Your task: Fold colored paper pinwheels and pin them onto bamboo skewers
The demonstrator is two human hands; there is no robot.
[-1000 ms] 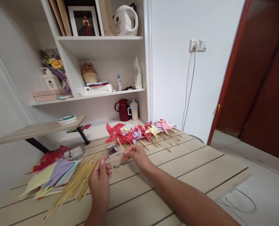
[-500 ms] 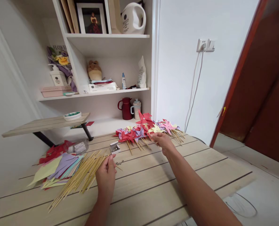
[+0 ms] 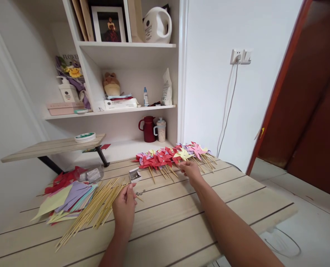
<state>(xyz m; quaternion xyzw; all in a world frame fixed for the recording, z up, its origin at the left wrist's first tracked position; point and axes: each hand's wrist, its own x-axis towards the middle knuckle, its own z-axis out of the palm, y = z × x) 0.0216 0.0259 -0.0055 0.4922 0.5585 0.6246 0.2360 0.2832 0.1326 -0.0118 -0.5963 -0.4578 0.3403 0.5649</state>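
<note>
right hand [image 3: 191, 172] at the pinwheels [image 3: 164, 159], along the far edge of the surface [image 3: 159, 217], grip impossible to tell; left hand [image 3: 125, 204] half-curled, hold unclear too! light, easily creased paper, likely: pinch those stiffer stems [image 3: 152, 175].

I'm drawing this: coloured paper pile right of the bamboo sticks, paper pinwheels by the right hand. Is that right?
Not quite: the head view shows the coloured paper pile left of the bamboo sticks. The paper pinwheels are by the right hand.

overlapping pinwheels [image 3: 165, 159] partly hide one another; the bottom edge cuts off both forearms [image 3: 226, 219].
</note>
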